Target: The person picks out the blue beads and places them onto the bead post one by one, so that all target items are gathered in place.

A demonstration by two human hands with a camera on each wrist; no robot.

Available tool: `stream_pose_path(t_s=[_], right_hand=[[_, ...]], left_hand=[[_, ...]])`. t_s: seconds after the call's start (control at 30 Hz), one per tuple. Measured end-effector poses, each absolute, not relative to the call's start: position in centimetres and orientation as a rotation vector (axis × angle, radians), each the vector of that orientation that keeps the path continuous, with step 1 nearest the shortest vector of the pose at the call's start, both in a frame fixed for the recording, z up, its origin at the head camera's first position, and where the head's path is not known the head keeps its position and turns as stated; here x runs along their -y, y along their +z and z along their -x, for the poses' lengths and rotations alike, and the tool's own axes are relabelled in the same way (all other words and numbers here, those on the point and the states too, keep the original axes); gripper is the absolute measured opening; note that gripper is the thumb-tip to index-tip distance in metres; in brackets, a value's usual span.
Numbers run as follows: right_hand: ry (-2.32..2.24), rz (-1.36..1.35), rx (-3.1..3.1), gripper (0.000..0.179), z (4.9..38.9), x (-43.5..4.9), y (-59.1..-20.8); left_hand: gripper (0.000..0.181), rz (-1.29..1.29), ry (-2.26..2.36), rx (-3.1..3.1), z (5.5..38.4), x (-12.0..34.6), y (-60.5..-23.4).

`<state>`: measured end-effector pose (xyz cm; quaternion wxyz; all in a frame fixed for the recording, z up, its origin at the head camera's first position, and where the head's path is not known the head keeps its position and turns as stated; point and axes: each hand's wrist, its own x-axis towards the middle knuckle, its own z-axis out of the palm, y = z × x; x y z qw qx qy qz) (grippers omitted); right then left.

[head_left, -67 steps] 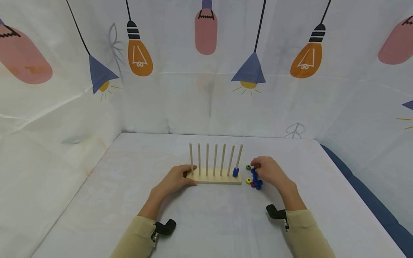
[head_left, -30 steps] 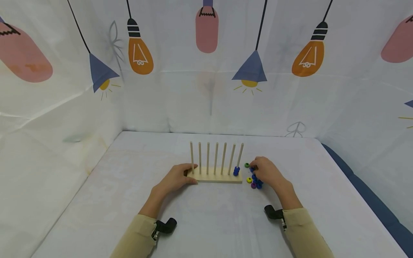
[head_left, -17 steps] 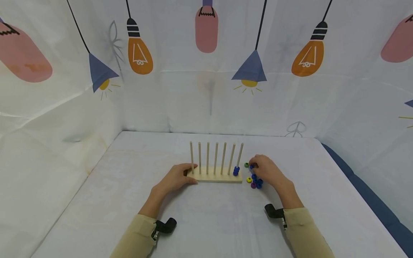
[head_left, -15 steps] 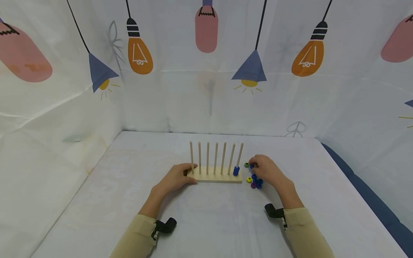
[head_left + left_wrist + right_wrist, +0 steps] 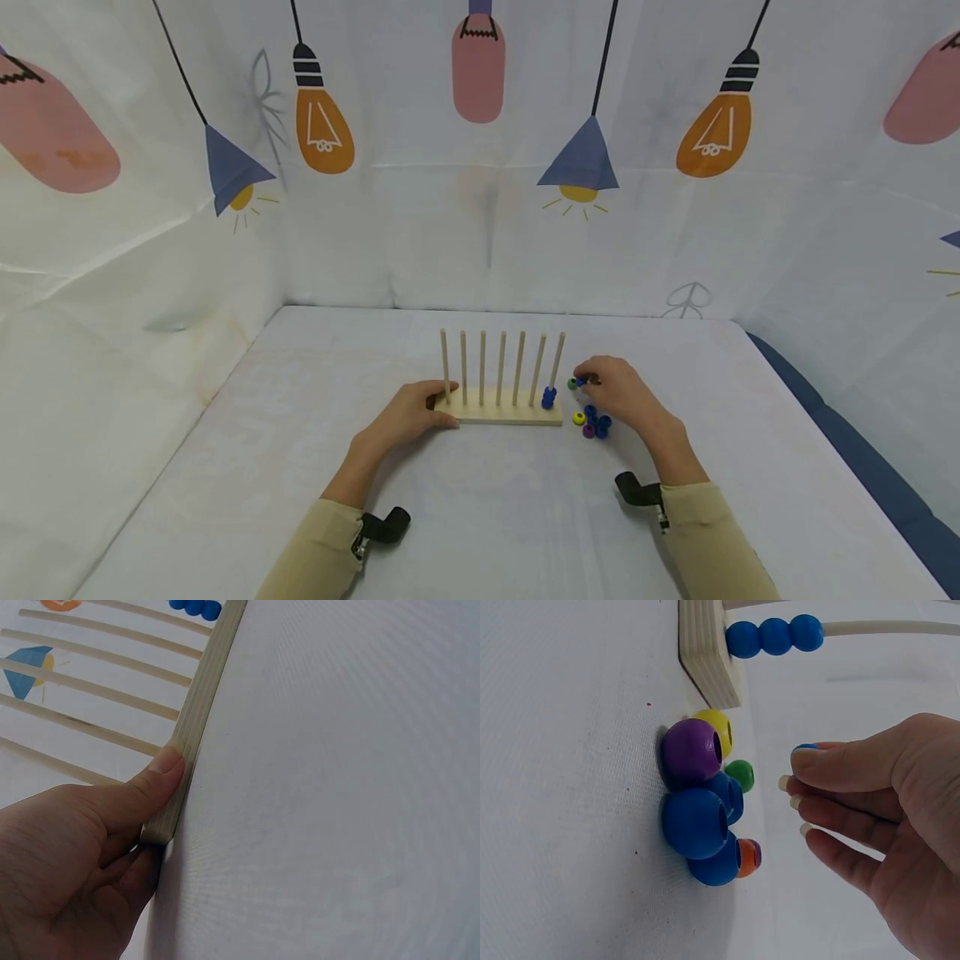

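Note:
A wooden peg board (image 5: 498, 411) with several upright pegs stands on the table. My left hand (image 5: 408, 414) grips its left end, the thumb along the front edge in the left wrist view. Three blue beads (image 5: 775, 636) are stacked on the rightmost peg. Right of the board, my right hand (image 5: 618, 390) pinches a blue bead (image 5: 805, 747) between thumb and index finger, mostly hidden by the thumb. Below that hand lie loose blue beads (image 5: 695, 823), a purple bead (image 5: 690, 752) and a yellow bead (image 5: 721, 729). A green bead (image 5: 740, 775) lies farther back.
An orange bead (image 5: 747, 858) shows behind the blue ones in the right wrist view, with a purple one partly hidden beside it. White cloth with printed lamps hangs behind the white table (image 5: 480, 517). Dark blue fabric (image 5: 847, 454) lies beyond its right edge.
My right hand has moved slightly left and away from me, carrying the pinched blue bead off the loose pile towards the green bead. The left hand and board stay in place.

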<state>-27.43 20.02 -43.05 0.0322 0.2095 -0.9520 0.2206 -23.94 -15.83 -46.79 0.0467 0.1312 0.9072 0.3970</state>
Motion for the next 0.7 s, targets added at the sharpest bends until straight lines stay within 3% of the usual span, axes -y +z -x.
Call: stream_pose_path(t_s=[0.7], right_hand=[[0.882,-0.656,2.75,0.026,26.58,-19.08,-41.99]], left_hand=[[0.061,-0.412,1.218,-2.765,23.97,15.94,-46.92]])
